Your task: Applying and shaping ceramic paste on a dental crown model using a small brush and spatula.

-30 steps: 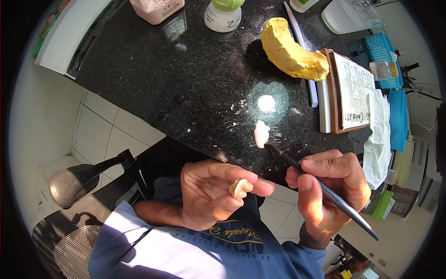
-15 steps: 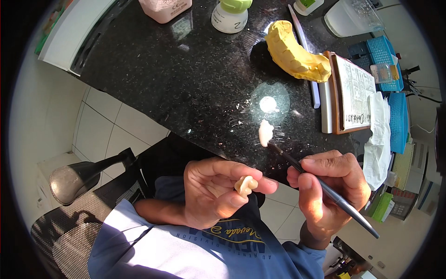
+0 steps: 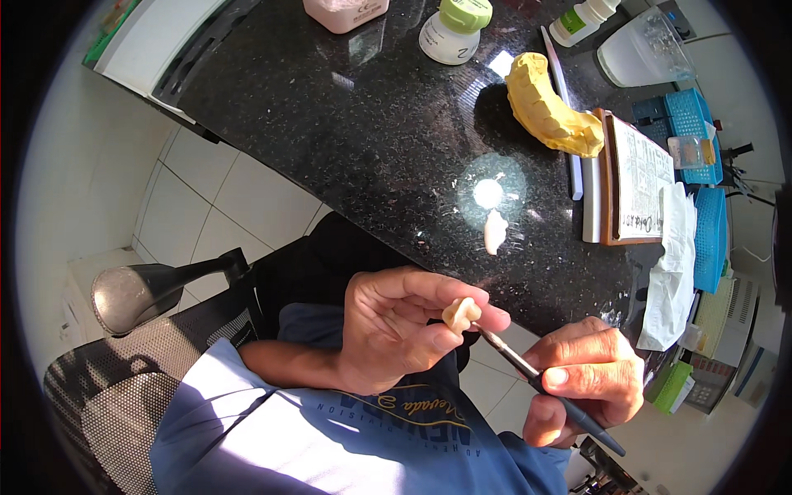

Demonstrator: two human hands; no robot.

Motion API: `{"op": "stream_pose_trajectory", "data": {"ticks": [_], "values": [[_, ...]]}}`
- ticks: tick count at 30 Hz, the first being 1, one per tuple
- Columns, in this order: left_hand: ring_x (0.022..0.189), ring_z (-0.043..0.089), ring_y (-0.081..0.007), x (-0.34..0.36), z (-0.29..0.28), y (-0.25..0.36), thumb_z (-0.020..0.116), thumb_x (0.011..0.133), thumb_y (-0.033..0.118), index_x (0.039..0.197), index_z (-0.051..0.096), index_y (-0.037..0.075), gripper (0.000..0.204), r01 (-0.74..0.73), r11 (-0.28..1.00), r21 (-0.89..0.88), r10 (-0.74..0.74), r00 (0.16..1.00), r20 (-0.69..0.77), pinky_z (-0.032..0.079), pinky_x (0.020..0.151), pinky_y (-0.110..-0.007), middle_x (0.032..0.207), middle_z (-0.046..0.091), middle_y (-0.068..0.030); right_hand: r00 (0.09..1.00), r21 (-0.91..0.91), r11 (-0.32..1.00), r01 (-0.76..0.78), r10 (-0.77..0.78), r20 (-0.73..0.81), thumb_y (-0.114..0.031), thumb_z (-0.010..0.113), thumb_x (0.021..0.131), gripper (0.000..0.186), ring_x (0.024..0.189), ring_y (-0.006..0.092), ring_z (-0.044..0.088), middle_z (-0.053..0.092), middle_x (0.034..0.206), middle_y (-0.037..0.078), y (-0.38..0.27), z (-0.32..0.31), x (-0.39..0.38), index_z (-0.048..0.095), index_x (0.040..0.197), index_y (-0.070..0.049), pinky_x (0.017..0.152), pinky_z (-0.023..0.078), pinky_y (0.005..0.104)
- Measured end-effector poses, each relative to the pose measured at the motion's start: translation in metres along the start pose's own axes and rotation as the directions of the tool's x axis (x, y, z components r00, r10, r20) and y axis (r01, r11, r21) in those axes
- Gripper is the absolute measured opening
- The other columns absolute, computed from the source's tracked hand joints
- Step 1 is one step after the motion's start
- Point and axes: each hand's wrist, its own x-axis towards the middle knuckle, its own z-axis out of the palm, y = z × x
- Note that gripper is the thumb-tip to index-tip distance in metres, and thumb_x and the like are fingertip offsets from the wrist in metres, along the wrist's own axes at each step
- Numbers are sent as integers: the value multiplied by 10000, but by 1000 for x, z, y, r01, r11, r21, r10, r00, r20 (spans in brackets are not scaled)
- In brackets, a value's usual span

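Note:
Between the thumb and fingers of my left hand [image 3: 396, 330] sits a small tan dental crown [image 3: 461, 315]. My right hand [image 3: 590, 375] pinches a dark brush [image 3: 528, 373] like a pen, its tip touching or very close to the crown's right side. A smear of whitish paste [image 3: 495, 232] lies on the black speckled worktop [image 3: 330, 157], just beyond my hands. Farther off, a yellow plaster dental model [image 3: 549, 107] rests on the worktop. Whether paste is on the brush tip is too small to tell.
At the back stand a white jar with a green lid [image 3: 455, 31], a pink container [image 3: 346, 11], a dropper bottle [image 3: 582, 22] and a clear plastic cup [image 3: 645, 51]. On the right are a clipboard [image 3: 631, 177], white tissue [image 3: 670, 264] and blue baskets [image 3: 709, 235].
The brush tip has left the paste and come down to the crown. My right hand has moved down toward me. The whole view has shifted slightly.

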Motion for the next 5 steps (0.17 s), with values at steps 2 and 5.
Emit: {"op": "stream_pose_trajectory", "data": {"ticks": [2, 5], "values": [[999, 631, -283, -1, 1, 0, 626, 822, -28, 1101, 562, -76, 290, 0, 1000, 12, 0, 1000, 0, 508, 901, -379, 1014, 647, -211, 1000, -17, 999, 27, -27, 0, -99, 790, 702, 275, 653, 227, 661, 634, 769, 107, 2, 2, 0, 651, 909, 15, 542, 554, 276], [905, 651, -372, -1, 3, 3, 664, 803, 68, 1078, 530, -77, 338, 56, 989, 133, -46, 996, -80, 532, 840, -494, 927, 641, -284, 999, -48, 998, 50, -49, 18, -130, 814, 680, 320, 658, 232, 663, 649, 793, 122, 3, 1, -1, 655, 923, 4, 540, 556, 273]]}}
